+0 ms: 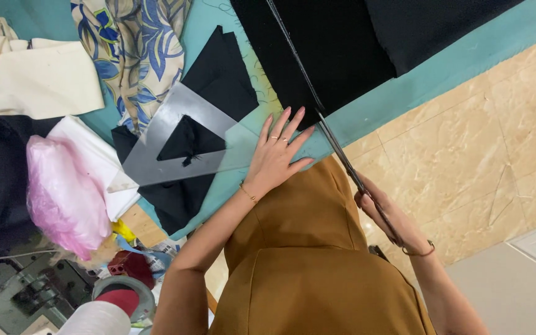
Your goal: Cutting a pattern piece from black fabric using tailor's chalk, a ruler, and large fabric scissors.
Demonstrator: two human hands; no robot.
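My left hand (277, 152) lies flat with spread fingers on the edge of a large black cloth (336, 49) spread over a teal table (466, 59). My right hand (386, 214) grips long black scissors (342, 155) by the handles. The blades point up along a straight cut line in the black cloth, just right of my left fingertips. I wear a brown garment (305, 260).
A clear grey triangle ruler (175, 133) rests on smaller black cloth pieces (218, 74) to the left. A blue floral fabric (138, 49), cream fabric (38, 77), a pink plastic bag (63, 195) and thread spools (116, 304) lie further left. Beige tiled floor (466, 161) is on the right.
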